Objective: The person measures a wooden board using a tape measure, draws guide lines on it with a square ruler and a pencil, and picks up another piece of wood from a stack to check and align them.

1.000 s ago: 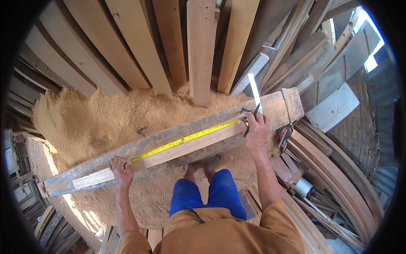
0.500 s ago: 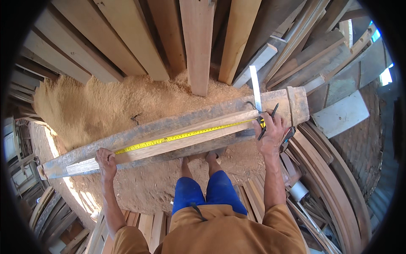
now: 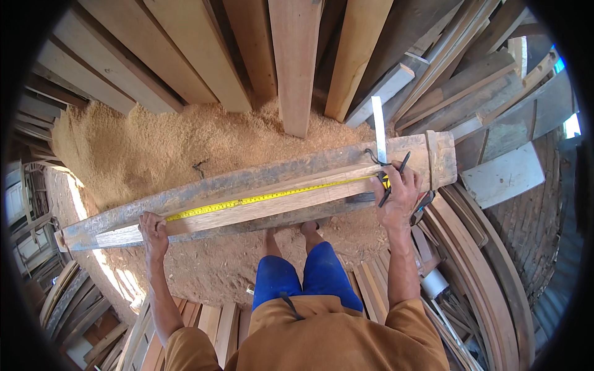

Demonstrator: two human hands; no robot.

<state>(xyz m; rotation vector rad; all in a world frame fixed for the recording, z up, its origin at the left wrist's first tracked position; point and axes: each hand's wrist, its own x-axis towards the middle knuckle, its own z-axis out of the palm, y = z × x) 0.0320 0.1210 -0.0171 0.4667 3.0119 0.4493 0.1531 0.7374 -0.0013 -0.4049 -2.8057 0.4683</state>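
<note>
A long pale timber (image 3: 272, 211) lies along a worn, narrow plank bench (image 3: 297, 166) in front of me. The yellow blade of a tape measure (image 3: 266, 199) stretches along the timber. At its left end my left hand (image 3: 153, 236) is closed, with the fingers pinching the blade against the wood. My right hand (image 3: 399, 196) grips the tape measure's case at the other end, mostly hidden by the fingers. A dark pen-like marker (image 3: 403, 163) also sticks out between those fingers. Just beyond them, a metal square (image 3: 378, 127) has its bright blade pointing away from me.
Sawdust (image 3: 142, 148) is heaped behind the bench. Upright boards (image 3: 300, 68) stand along the far side. Curved planks (image 3: 479, 266) and a white panel (image 3: 504, 172) lie at the right. More boards (image 3: 216, 324) are behind my legs. A red-and-black tool (image 3: 424, 201) rests beside my right wrist.
The view has shifted slightly. Both hands keep their places on the tape and timber, and nothing has visibly been taken hold of or let go.
</note>
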